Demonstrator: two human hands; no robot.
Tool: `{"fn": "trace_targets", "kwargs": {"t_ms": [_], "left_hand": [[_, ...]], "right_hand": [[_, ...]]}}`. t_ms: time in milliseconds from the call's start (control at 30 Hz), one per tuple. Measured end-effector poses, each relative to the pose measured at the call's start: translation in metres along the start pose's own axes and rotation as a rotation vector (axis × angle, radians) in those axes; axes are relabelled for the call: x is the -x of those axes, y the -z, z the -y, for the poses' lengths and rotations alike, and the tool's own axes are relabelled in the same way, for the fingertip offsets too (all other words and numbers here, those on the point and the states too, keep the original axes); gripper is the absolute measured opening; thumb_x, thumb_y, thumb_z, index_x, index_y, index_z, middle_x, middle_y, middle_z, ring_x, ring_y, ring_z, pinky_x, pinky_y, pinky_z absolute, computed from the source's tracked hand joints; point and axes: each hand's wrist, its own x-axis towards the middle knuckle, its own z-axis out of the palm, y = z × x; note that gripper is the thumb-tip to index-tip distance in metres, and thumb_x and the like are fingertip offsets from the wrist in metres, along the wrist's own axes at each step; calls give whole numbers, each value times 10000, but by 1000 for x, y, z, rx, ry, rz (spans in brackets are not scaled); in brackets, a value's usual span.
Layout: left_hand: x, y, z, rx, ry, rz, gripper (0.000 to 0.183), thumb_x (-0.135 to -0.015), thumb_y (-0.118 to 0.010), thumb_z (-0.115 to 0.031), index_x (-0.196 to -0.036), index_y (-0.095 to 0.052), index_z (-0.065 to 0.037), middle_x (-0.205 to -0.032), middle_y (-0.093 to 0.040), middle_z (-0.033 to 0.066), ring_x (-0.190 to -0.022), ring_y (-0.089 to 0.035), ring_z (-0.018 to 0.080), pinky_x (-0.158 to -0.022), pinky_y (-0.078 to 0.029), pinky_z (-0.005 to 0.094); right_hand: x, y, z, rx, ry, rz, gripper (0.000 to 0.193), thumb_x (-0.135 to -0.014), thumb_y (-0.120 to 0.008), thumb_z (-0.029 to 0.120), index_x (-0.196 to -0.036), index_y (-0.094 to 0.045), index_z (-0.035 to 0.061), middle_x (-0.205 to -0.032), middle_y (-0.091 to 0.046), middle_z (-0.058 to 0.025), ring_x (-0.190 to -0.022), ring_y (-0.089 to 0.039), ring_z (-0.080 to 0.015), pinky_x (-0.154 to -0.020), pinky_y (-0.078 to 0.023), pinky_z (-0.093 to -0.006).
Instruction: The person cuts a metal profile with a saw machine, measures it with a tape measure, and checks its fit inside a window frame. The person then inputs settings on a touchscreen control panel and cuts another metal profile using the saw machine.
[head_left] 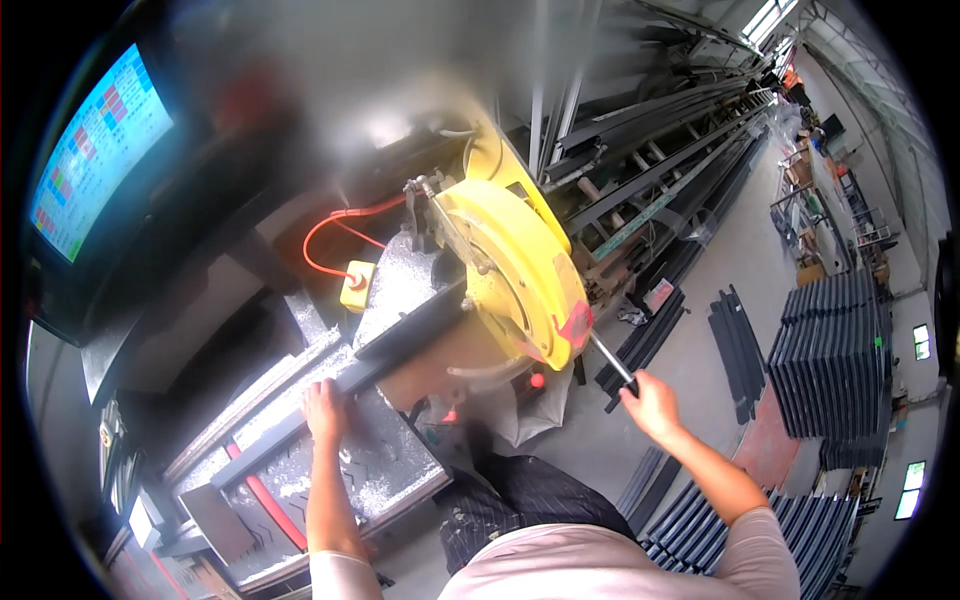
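Note:
A yellow-guarded cut-off saw (525, 255) stands in front of me, its curved guard to the right of the work table. My right hand (655, 405) is wrapped round the black grip of the saw's handle (612, 362). A long dark bar (405, 335) lies across the saw bed and passes under the guard. My left hand (323, 408) presses on this bar, its fingers curled over the far edge; the fingertips are partly hidden. Pale shavings cover the metal table (385, 460). The blade is hidden by the guard.
A yellow switch box (357, 287) with an orange cable stands behind the bar. A lit screen (105, 150) hangs at the upper left. Long dark profiles (670, 170) lie on racks at the far right, and stacked dark bars (825, 355) stand on the right side.

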Motion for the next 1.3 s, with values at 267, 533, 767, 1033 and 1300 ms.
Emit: {"fn": "trace_targets", "kwargs": {"t_ms": [267,533,767,1033,1300], "left_hand": [[6,8,-3,-15,-74,-105,348,-798,-649,-140,-1128,-561,-73,-1045,-561,157,-1044,-525,343,-918,-379,460],[1,14,5,-15,-53,-8,307,-796,-649,-132,-1081,-557,-67,-1026,-571,153,-1022,-529,348,-897,-388,467],[-2,-3,6,-18,-103,-37,328,-787,-665,-130,-1090,-555,-69,-1016,-573,156,-1015,-534,353,-896,-394,463],[2,4,11,-90,-60,150,433,-795,-698,-175,-1177,-522,-72,-1099,-567,176,-1082,-525,381,-928,-400,492],[48,34,-33,-85,-62,239,362,-814,-686,-212,-1091,-523,-46,-990,-598,211,-926,-596,411,-793,-471,505]], "right_hand": [[3,41,13,-16,5,33,252,-799,-686,194,-964,-604,23,-835,-652,-213,-805,-638,-418,-703,-507,-484],[-36,252,143,336,652,-111,239,-791,-701,229,-857,-632,10,-745,-621,-193,-750,-624,-381,-698,-497,-453],[-74,310,198,575,654,-50,309,-779,-715,278,-792,-688,-30,-630,-597,-166,-597,-603,-300,-580,-469,-388],[-66,299,202,444,599,-247,403,-799,-707,336,-683,-635,-44,-582,-535,-175,-533,-524,-320,-546,-439,-399],[-51,311,200,509,582,-184,431,-845,-579,395,-709,-667,-5,-720,-642,-201,-762,-643,-359,-724,-519,-432]]}}
